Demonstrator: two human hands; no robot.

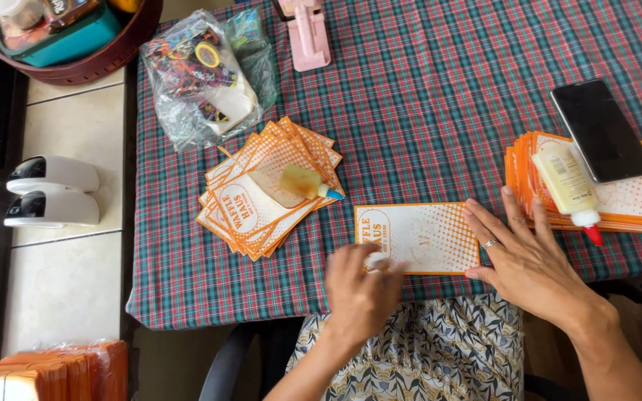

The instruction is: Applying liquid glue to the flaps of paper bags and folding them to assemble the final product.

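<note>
- While the person is sitting at the near edge of the table, the left hand is pressing on the left end of an orange-and-white card; its grip is curled closed around something small and pale, too blurred to name.
- The right hand is lying open and flat, fingers spread, touching the card's right edge at about 3 o'clock from it and gripping nothing.
- The card is lying flat on the checked cloth, just beyond the near edge; it is looking thin, light and only slightly stiff, likely to bend or crease, so taking it by the edges or pinning it with flat palms is seeming safest, and it may be sliding easily on the cloth.
- At 9 o'clock from the card, a fanned pile of like cards is carrying a small glue bottle with a blue tip.
- At 3 o'clock, a second stack is bearing a pale glue bottle with a red cap and a dark phone.
- Farther off, at 11 o'clock, a clear plastic bag is holding colourful small items, hard to tell apart.
- At 12 o'clock, a pink tool is resting.
- Beyond the table at 10 o'clock, a round brown basket is containing a teal box and jars.
</note>
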